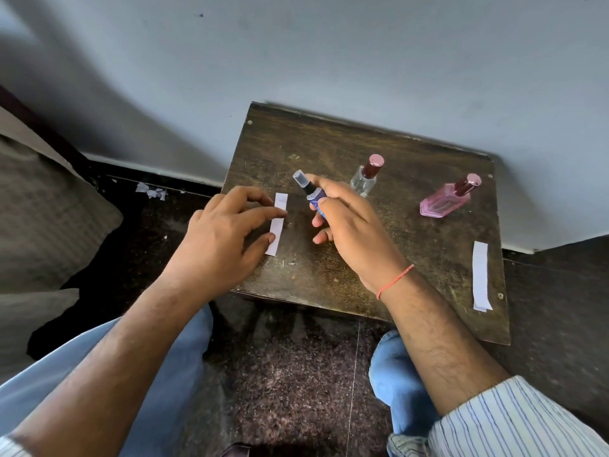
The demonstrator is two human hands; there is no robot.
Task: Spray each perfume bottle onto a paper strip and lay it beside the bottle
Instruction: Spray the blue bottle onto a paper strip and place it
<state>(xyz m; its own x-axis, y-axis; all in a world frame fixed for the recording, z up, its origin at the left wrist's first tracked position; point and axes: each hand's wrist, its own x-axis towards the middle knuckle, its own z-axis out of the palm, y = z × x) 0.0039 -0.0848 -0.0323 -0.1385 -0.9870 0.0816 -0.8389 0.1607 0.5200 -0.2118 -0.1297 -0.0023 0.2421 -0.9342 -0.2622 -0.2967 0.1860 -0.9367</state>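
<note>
My right hand (349,225) grips a small blue spray bottle (315,200) with a clear cap, tilted up and to the left over the table. My left hand (224,232) rests on a white paper strip (278,225) lying flat on the dark wooden table (379,275); the index finger lies across the strip and the thumb tip touches its lower part. A clear bottle with a maroon cap (366,176) stands behind my right hand. A pink bottle (445,201) stands at the back right.
A small pile of white paper strips (480,275) lies along the table's right edge. The table stands against a pale wall. Torn paper scraps (151,191) lie on the dark floor at the left, beside a grey cushion (43,209). My knees are below the table's front edge.
</note>
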